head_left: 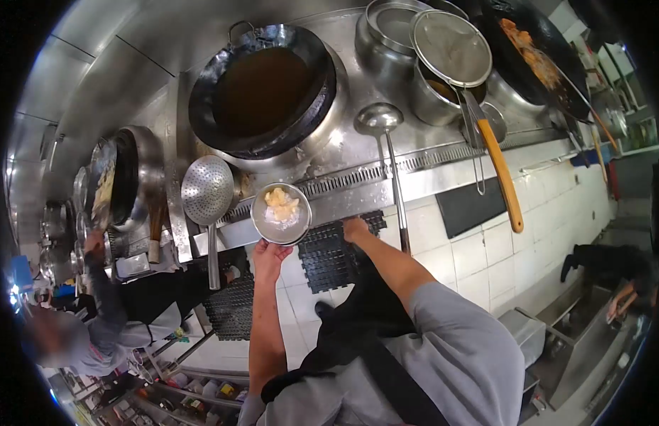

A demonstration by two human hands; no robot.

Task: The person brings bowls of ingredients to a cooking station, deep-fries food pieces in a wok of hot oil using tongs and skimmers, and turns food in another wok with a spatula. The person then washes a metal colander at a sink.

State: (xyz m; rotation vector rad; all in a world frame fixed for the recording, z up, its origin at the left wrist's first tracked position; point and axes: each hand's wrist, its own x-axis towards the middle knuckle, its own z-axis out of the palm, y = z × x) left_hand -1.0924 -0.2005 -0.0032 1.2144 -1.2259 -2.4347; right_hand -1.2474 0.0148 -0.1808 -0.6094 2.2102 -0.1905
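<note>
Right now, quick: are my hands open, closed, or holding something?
Left hand: closed, holding a small bowl with yellowish pieces in it.
Right hand: looks curled, but whether it's closed or holding anything can't be told.

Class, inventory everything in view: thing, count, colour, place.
Bowl: one, silver, centre left
Food pieces: several, pale yellow, in bowl
Woks: at least two, black, upper left, upper right
Skimmer: one, silver, beside bowl
Ladle: one, silver, upper centre
Pots: several, silver, upper right
Wooden-handled strainer: one, silver, over pot
Mats: at least two, black, floor
Co-workers: two, grey and dark clothing, edges
Left hand: one, bare, holding bowl
Right hand: one, bare, near counter
</note>
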